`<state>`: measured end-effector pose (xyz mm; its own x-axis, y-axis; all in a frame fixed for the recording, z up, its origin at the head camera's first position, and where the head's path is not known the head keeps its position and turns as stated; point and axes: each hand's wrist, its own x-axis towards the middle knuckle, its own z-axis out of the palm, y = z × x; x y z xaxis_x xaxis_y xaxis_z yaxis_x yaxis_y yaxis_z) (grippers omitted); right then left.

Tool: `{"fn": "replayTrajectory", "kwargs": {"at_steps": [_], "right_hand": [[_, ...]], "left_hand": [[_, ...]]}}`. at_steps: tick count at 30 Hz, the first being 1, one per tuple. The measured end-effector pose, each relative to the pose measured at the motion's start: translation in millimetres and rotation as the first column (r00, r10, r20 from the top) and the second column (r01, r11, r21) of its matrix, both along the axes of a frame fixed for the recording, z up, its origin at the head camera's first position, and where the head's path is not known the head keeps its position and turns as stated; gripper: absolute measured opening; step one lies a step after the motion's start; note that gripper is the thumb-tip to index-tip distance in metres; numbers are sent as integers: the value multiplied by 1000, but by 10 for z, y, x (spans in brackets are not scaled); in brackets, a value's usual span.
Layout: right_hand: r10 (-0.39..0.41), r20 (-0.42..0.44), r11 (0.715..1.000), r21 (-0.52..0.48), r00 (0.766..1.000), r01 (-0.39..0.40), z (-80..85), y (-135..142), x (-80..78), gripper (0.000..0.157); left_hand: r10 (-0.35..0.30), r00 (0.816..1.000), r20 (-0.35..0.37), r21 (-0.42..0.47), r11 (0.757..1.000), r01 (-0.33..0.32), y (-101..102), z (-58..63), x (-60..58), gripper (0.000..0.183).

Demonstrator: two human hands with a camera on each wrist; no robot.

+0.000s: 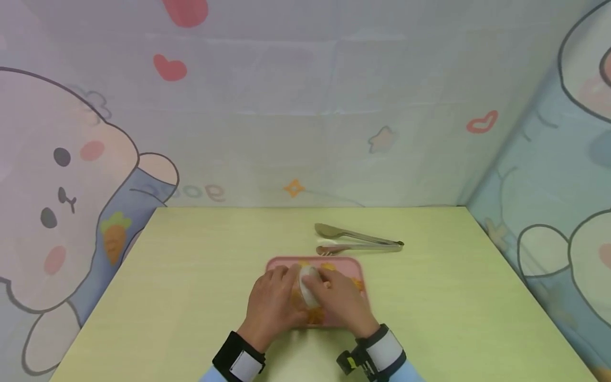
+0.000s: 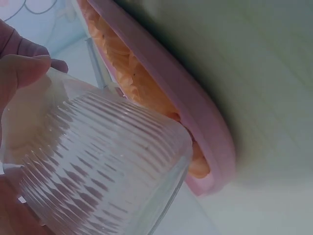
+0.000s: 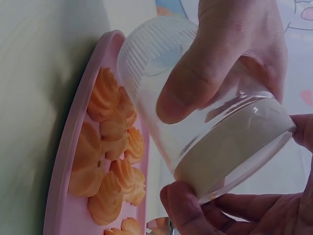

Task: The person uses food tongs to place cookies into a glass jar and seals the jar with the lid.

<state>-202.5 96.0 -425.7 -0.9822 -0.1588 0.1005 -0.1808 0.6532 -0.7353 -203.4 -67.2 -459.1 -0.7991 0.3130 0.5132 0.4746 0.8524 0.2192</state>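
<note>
A clear ribbed glass jar [image 2: 112, 156] with a white lid [image 3: 234, 152] is held tilted over a pink tray [image 1: 282, 261]. Piped golden cookies [image 3: 105, 196] lie on the tray. My left hand [image 1: 272, 300] grips the jar's body, its thumb against the glass in the right wrist view. My right hand [image 1: 346, 300] holds the lid by its edge, fingers and thumb on opposite sides. The lid sits on the jar's upper end. In the head view both hands hide most of the jar and part of the tray.
Metal serving tongs [image 1: 329, 231] lie spread behind the tray, their hinge to the right. The pale yellow table [image 1: 191, 265] ends at a cartoon-printed backdrop [image 1: 286, 106], which also runs down both sides.
</note>
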Motion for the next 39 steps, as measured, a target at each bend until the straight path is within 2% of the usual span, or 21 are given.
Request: {"fn": "replayTrajectory", "kwargs": {"at_steps": [3,11,15,19,23,26,34,39], "right_hand": [[16,-4,1000,-8,1000,-16,10,8,0,45],[37,0,998,-41,999,-37,8,34,12,42],[50,-30,998,-41,998,-51,-3,48,20,40],[100,-88,993,-54,991,-105,2,69,23,51],[148,-125,983,-92,981,-160,19,93,17,54],[162,-105,978,-116,981,-174,27,107,17,55],[43,3,994,-105,999,-43,41,84,23,64],[26,13,997,-72,1000,-25,77,53,28,67]], "left_hand": [[4,1000,-3,-18,1000,-5,-1,-7,4,88],[-16,1000,5,-21,1000,16,-3,2,6,88],[-28,996,85,15,1000,26,-13,26,22,91],[-31,989,147,66,998,21,-32,68,37,98],[-37,993,111,65,997,30,-43,115,33,101],[-35,996,84,54,998,31,-47,141,36,99],[24,999,25,2,1000,-24,-51,156,37,87],[31,999,40,-3,1000,-31,-39,161,38,86]]}}
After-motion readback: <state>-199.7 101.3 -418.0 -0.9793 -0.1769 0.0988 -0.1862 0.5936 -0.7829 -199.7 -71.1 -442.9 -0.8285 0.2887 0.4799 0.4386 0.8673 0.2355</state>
